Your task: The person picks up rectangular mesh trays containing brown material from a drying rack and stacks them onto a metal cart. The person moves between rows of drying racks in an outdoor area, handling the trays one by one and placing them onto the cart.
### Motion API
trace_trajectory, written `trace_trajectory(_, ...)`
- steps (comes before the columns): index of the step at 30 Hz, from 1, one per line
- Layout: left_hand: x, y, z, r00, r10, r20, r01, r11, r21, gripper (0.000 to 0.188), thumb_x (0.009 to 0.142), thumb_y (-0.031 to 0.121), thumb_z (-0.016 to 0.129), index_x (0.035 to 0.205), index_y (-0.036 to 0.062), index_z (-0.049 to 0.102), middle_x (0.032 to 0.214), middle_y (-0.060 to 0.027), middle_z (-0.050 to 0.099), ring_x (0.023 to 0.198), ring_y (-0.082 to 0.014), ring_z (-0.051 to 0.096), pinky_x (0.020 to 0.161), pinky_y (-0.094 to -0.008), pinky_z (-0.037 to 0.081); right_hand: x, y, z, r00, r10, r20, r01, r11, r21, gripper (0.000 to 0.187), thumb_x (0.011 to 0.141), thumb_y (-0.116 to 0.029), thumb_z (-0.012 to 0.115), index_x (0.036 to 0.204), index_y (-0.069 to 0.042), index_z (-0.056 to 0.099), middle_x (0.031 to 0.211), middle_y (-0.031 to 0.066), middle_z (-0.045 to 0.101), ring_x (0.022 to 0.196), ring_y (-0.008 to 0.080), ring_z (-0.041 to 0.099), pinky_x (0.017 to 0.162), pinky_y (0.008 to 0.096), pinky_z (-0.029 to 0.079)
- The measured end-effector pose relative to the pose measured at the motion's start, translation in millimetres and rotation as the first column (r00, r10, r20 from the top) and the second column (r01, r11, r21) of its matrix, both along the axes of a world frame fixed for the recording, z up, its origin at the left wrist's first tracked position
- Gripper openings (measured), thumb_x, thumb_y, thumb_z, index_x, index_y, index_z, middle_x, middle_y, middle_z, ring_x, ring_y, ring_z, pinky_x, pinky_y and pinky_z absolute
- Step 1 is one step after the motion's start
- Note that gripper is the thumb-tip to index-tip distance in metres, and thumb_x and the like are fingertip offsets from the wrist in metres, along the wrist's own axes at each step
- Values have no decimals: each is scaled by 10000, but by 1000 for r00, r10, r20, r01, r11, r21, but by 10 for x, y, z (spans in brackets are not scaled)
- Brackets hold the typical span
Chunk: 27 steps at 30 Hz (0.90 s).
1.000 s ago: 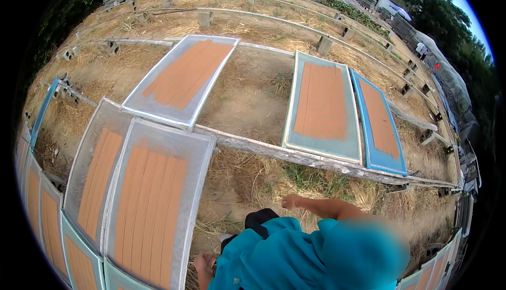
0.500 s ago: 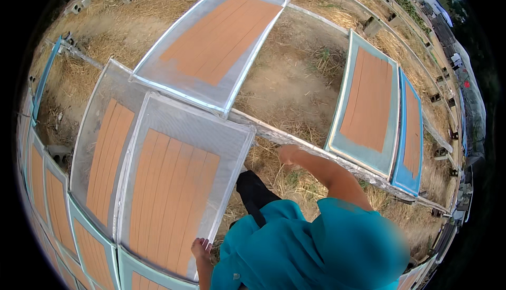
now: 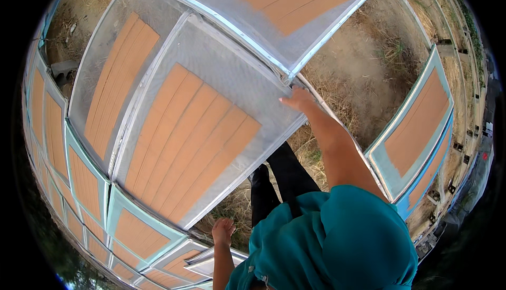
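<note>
A white-edged mesh drying frame [image 3: 221, 63] lies in front of me, carrying flat orange-brown strips [image 3: 179, 132] laid side by side. My right hand [image 3: 299, 100] is at its far right corner, the fingers bent over the frame's edge; the underside of the grip is hidden. My left hand [image 3: 224, 231] hangs beside the frame's near right corner, apart from it, fingers loosely curled and holding nothing visible. Beyond the right hand, another mesh frame [image 3: 211, 6] with a sheet of the same orange-brown material comes close to that corner.
A wooden rail [image 3: 337, 119] runs under the frames' ends. Green-edged [image 3: 377, 155] and blue-edged frames [image 3: 403, 205] lie at the right. Several more loaded frames [image 3: 117, 200] fill the left. Dry straw and soil [image 3: 353, 63] show between them.
My right hand has moved from over the rail to the corner of the middle frame. My left hand has come away from that frame's side edge. The view has shifted and turned.
</note>
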<state>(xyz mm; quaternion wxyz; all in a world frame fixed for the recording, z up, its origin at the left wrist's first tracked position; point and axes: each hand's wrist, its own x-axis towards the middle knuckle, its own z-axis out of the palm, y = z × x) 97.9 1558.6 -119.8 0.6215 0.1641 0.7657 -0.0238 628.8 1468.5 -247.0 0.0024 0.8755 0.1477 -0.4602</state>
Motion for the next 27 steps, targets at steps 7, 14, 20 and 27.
trace_trajectory(7, 51, 31, -189, 996, 47, 78, -46, 999, -15, 423, 762, 101, 495, 1151, -18, 380, 902, -116, 556, 753, -231, 580, 584, -333, 489, -3, -139, 161, 969, -198, -150, 236, 921, 309, 762, 610, -559, 625, 1099, 13, 500, 1031, 192, 553, 965, 281, 533, 830, 322, 401)
trace_trajectory(14, -99, 101, -406, 963, 203, 178, -194, 979, -66, 473, 804, 231, 476, 1180, -21, 337, 1022, -172, 495, 892, -297, 522, 735, -415, 453, -25, 22, 853, 948, -215, -235, 273, 928, 254, 751, 607, -579, 624, 1030, 37, 546, 967, 187, 571, 938, 260, 539, 790, 331, 422)
trace_trajectory(20, -175, 67, -664, 691, 720, -68, -722, 682, -115, 700, 812, 485, 425, 1283, 24, 189, 1331, -208, 146, 1197, -377, 229, 923, -535, 265, -138, 255, 1460, 901, -175, -398, 331, 869, 367, 515, 755, -389, 591, 1014, 51, 524, 886, 102, 586, 786, 156, 562, 694, 286, 452)
trace_trajectory(27, -625, 80, -1287, 242, 864, 441, -962, 275, -10, 634, 819, 508, 388, 1275, 84, 269, 1317, -119, 284, 1199, -309, 290, 956, -505, 251, -349, 115, 1365, 907, -368, -205, 418, 726, 546, 477, 771, -410, 565, 993, 12, 534, 841, 65, 572, 716, 151, 538, 615, 281, 442)
